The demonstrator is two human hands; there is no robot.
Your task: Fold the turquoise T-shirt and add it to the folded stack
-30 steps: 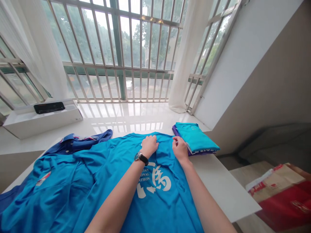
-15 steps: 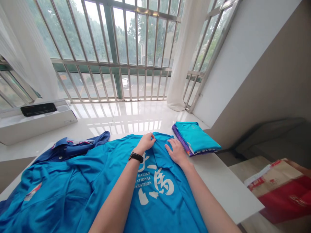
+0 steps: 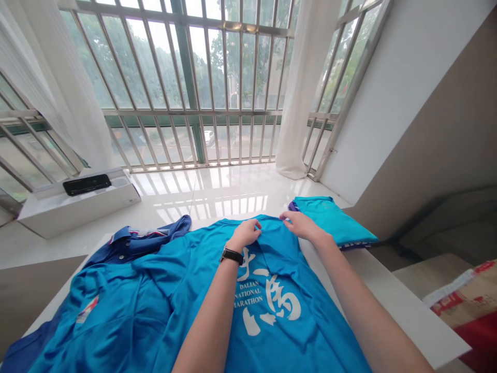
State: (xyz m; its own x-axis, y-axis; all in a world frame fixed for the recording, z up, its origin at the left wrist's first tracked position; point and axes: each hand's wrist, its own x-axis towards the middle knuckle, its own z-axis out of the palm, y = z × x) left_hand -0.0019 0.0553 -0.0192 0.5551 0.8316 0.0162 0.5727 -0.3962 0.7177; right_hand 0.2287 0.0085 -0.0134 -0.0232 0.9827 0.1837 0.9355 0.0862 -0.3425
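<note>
Left grip [image 3: 245, 233] and right grip [image 3: 303, 225] curl on the blue shirt [image 3: 279, 254], hold unclear; a hasty tug could rumple it.

Head view: worn high, facing forward and down over blue shirt [image 3: 155, 290], toward barred window [image 3: 186, 67], close.

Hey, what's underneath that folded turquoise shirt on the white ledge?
Under the folded turquoise shirt, a folded purple garment shows along the edges. The rest of it is covered, so its print and shape cannot be seen.
</note>
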